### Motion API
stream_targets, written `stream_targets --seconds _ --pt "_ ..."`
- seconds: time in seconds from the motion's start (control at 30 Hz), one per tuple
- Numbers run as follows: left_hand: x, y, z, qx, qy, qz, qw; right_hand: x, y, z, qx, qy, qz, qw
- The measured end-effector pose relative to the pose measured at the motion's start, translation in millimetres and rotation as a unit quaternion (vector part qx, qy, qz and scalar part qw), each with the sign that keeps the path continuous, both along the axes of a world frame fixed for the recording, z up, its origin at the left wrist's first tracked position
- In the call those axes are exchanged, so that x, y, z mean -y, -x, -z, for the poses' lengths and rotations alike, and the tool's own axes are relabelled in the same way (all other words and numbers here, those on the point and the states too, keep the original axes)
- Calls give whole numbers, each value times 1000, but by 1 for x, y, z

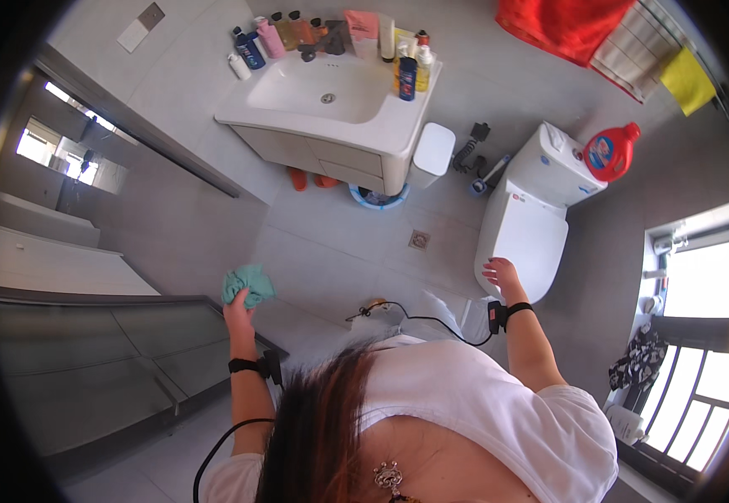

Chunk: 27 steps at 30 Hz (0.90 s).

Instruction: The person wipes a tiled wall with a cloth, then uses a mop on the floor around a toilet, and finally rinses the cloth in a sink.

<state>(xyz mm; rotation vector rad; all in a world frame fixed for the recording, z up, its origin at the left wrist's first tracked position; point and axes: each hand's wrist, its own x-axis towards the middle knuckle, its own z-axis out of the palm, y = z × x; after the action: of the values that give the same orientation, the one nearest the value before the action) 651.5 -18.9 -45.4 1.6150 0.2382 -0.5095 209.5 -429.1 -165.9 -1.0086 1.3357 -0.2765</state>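
Note:
My left hand (239, 308) grips a crumpled green cloth (249, 284) and holds it out over the grey floor at the left. Nothing shows in my right hand (500, 275), whose fingers are apart near the front left edge of the closed white toilet lid (530, 237); whether they touch it I cannot tell. Ahead, a white washbasin (320, 88) sits on a cabinet, with several bottles and tubes along its rim. A red detergent bottle (611, 153) lies on the toilet cistern (552, 165).
A white bin (433, 151) and a toilet brush (481, 183) stand between cabinet and toilet. Under the cabinet are a blue-rimmed basin (378, 200) and orange slippers (298, 179). A glass door (107, 364) is at left, a barred window (701, 383) at right. A black cable (427, 317) hangs before me.

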Motion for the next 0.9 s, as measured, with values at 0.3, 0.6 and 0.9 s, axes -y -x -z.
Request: stream_targets --seconds 0.3,0.6,0.9 --pt "181 -118 -30 39 156 106 981 84 -230 -83 126 81 -172 974" --pt "325 -247 -14 3 33 169 985 197 -478 -107 232 145 -332 903" --pt "400 -332 10 -139 47 106 984 320 -678 -56 227 185 -222 930"
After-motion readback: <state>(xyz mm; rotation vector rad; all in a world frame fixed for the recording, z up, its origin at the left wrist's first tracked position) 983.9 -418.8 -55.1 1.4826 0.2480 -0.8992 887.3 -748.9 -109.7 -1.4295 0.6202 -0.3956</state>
